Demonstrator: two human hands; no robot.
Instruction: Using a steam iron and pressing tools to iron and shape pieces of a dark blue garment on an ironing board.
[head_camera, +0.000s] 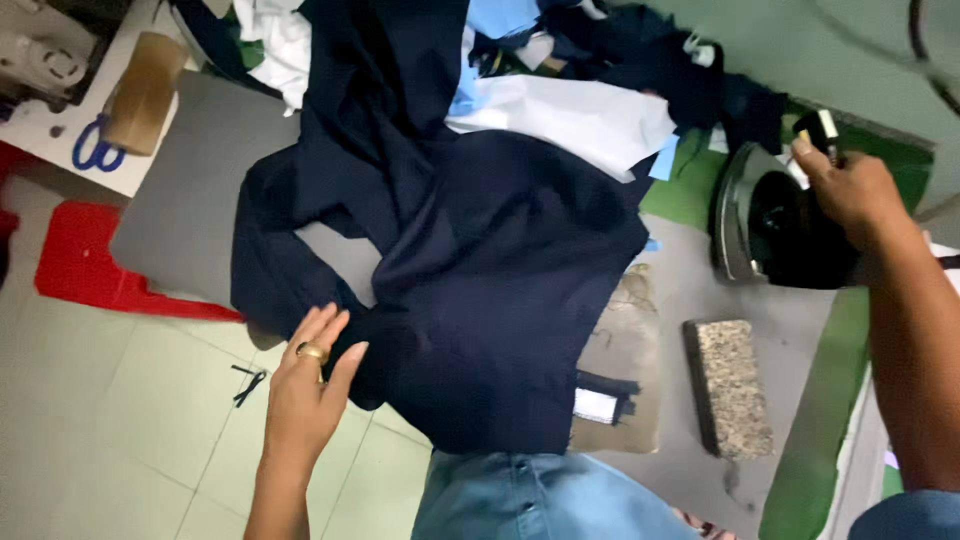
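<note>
A dark navy garment (480, 260) lies spread over a grey padded ironing board (190, 200). My left hand (308, 390), with a gold ring, is held flat with fingers apart at the garment's near left edge, touching or just above the cloth. My right hand (850, 190) grips the handle of a black and silver iron (770, 225) that rests on its side at the right end of the board.
A speckled stone block (730, 385) lies on the board near the iron. White and light blue cloth pieces (580, 115) are piled at the far side. Blue scissors (95, 150) and a brown block sit on a white table top left. A red stool (90, 270) stands on the tiled floor.
</note>
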